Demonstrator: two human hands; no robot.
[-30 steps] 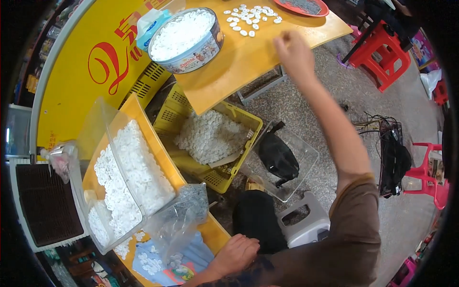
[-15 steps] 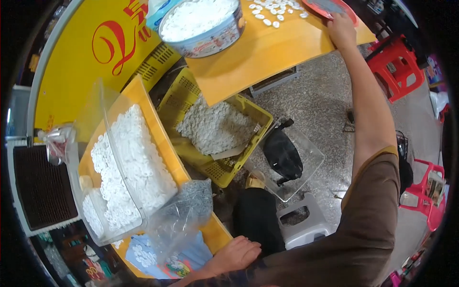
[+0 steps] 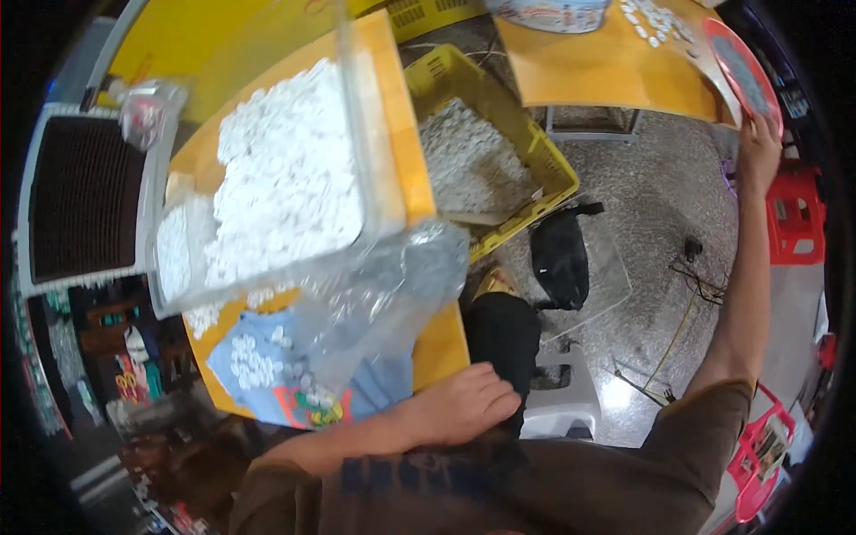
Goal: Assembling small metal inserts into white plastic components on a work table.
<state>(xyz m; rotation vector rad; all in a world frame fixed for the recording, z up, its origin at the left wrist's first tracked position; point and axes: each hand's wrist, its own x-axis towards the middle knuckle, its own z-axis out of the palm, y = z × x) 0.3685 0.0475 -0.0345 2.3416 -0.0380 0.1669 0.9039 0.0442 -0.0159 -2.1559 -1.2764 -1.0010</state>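
Observation:
At the far right my right hand [image 3: 760, 147] grips the near end of a red tray [image 3: 711, 37] holding small grey pieces [image 3: 742, 69]. The tray reaches past the right edge of the yellow tabletop [image 3: 606, 85]. White oval pieces [image 3: 655, 20] lie loose on that top, left of the tray. My left hand [image 3: 473, 401] rests with curled fingers over my dark trouser leg, beside a yellow board. On this board are a light blue printed cloth [image 3: 357, 379], a clear plastic bag [image 3: 357, 308] with grey contents, and a clear bin heaped with white pieces [image 3: 290, 169].
A yellow crate [image 3: 553, 183] with greyish pieces stands between the two surfaces. On the floor a black pouch [image 3: 560, 259] lies in a clear tray, near a grey stool [image 3: 566, 392] and cables [image 3: 687, 330]. A red stool [image 3: 794, 218] stands right; a printed tub [image 3: 553, 13] is at the top.
The view has turned, so the near board and its bin show larger. My right hand has drawn the red tray over the tabletop's right edge. My left hand stays at the board's near edge.

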